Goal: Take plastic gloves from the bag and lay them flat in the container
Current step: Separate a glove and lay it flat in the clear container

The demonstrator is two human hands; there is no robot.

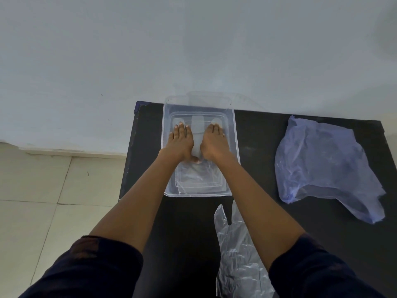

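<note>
Clear plastic forms the container (233, 134), which sits on a black table (257, 147) at its far edge, against a pale wall (150, 50). Both hands lie palm-down inside it, side by side, fingers stretched out and gripping nothing: the left hand (180, 143) and right hand (213, 144) press flat on a thin glove (197, 127) lying on the container's floor, its finger showing between them. A second glove (234, 250) lies loose on the table, nearer the person and just beside the right forearm, outside the container. A crumpled bluish bag (322, 166) rests on the table well to the right. Dark sleeves (90, 267) cover the upper arms.
</note>
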